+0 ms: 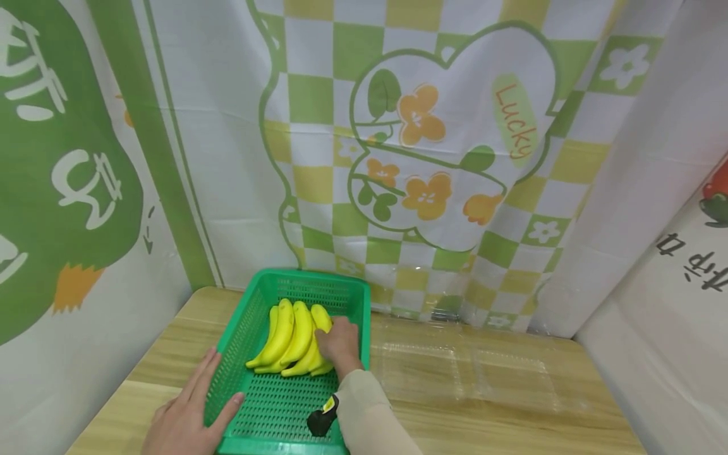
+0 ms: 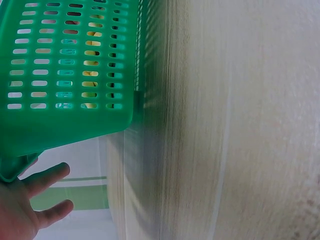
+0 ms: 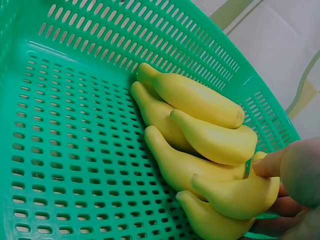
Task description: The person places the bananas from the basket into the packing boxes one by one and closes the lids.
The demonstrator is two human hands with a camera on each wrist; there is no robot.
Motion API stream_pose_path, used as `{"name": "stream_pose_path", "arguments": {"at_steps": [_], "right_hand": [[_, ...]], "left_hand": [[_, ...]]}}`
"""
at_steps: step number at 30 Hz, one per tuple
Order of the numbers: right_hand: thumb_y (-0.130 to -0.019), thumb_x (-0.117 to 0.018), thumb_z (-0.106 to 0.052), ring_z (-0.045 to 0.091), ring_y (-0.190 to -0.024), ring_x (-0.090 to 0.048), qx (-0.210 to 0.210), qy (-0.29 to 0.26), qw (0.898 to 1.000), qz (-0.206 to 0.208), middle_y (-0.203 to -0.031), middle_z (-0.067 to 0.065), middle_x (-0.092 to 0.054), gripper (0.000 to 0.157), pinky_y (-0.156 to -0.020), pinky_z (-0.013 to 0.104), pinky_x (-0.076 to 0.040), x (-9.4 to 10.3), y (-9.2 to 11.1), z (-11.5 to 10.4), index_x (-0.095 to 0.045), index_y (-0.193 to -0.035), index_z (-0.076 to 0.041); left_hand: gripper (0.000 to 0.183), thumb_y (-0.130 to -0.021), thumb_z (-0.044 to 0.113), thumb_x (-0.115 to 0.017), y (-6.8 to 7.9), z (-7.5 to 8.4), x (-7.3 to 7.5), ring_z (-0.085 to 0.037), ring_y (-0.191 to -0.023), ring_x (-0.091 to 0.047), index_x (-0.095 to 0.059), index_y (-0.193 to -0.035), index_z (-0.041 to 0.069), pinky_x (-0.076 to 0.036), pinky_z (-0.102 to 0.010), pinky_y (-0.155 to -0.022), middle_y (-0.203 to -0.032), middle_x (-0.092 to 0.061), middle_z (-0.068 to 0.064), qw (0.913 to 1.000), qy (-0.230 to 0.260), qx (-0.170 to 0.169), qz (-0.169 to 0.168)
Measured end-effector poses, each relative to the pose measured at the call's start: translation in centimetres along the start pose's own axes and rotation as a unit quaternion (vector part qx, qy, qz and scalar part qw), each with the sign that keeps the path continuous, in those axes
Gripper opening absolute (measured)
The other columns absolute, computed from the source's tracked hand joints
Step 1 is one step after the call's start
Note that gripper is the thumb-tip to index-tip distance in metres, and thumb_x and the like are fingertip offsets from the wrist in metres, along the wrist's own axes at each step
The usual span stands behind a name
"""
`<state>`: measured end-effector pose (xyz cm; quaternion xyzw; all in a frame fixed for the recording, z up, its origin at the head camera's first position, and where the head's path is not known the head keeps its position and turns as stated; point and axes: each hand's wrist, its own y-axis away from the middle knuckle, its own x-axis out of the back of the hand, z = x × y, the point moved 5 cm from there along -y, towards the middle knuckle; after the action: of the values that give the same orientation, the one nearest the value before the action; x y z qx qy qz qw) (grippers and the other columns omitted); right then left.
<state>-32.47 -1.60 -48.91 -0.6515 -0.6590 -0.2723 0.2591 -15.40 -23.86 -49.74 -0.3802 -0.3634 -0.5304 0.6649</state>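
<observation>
A green perforated plastic basket [image 1: 267, 411] stands on the wooden table. Several yellow bananas [image 3: 205, 100] lie side by side and partly stacked at its far end. Reaching into the basket, my right hand [image 1: 341, 344] pinches the rightmost top banana [image 3: 237, 196] between thumb and fingers; part of that grip is hidden in the head view. My left hand [image 1: 190, 407] rests at the basket's left rim, fingers straight along the outside and thumb over the inner side. In the left wrist view, two fingers [image 2: 47, 180] stretch out beside the basket's rim.
Clear plastic containers [image 1: 421, 366] stand on the wooden table [image 1: 472, 430] right of the basket. Printed cloth [image 1: 318, 158] hangs behind and at both sides. A black device [image 1: 322, 417] sits on my right wrist.
</observation>
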Motion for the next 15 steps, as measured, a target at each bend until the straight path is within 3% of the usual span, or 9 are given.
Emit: {"name": "stream_pose_path", "arguments": {"at_steps": [6,12,15], "right_hand": [[-0.098,-0.074,-0.019,0.024,-0.092,-0.07,0.006,-0.014,0.999,0.029,-0.109,0.017,-0.078,0.035,-0.075,0.036,-0.061,0.07,-0.41,0.0,-0.074,-0.127,-0.001],[-0.098,-0.073,-0.021,0.029,-0.108,-0.073,0.008,-0.038,0.998,0.052,-0.123,0.017,-0.078,0.041,-0.092,0.043,-0.063,0.29,-0.42,-0.21,-0.071,-0.134,-0.003],[-0.098,-0.072,-0.022,0.028,-0.107,-0.073,0.015,-0.053,0.997,0.059,-0.127,0.017,-0.076,0.043,-0.092,0.042,-0.064,0.47,-0.38,-0.42,-0.069,-0.138,-0.004]], "left_hand": [[0.091,-0.106,0.062,-0.052,-0.01,-0.01,-0.03,-0.059,-0.127,-0.061,-0.016,-0.171,0.008,-0.046,-0.082,-0.094,-0.177,-0.023,-0.019,1.0,0.001,0.0,-0.001],[0.09,-0.106,0.06,-0.052,0.03,-0.09,-0.07,-0.06,-0.127,-0.061,-0.015,-0.171,0.01,-0.046,-0.082,-0.093,-0.176,-0.024,-0.019,1.0,0.001,-0.002,0.003],[0.09,-0.106,0.06,-0.052,-0.03,-0.13,-0.11,-0.059,-0.128,-0.061,-0.015,-0.171,0.009,-0.047,-0.081,-0.093,-0.176,-0.024,-0.02,1.0,-0.002,-0.002,0.0]]}}
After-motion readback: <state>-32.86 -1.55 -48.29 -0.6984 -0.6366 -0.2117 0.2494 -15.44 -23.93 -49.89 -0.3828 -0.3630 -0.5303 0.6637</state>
